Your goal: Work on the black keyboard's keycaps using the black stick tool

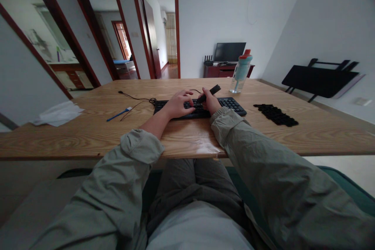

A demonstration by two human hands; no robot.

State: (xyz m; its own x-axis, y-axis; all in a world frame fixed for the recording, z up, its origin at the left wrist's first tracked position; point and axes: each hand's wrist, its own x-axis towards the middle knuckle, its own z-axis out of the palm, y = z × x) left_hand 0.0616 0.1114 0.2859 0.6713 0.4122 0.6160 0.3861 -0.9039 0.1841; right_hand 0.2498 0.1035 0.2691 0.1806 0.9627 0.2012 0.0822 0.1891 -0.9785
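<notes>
A black keyboard (233, 105) lies on the wooden table in front of me, near its front edge. My left hand (178, 103) rests over the keyboard's left and middle part, fingers curved and apart, thumb low by the keys. In my right hand (210, 102) is a thick black pen-shaped tool (213, 90), gripped and tilted, its lower end pointing down at the keys between my hands. The exact kind of tool cannot be made out. Part of the keyboard is hidden beneath both hands.
Loose black pieces like keycaps (277, 115) lie at right. Behind stands a clear water bottle (240, 72) with a red lid. To the left are a coiled black cable (137, 97), a thin blue brush-like tool (118, 114) and crumpled white paper or cloth (58, 113) on the table (88, 140).
</notes>
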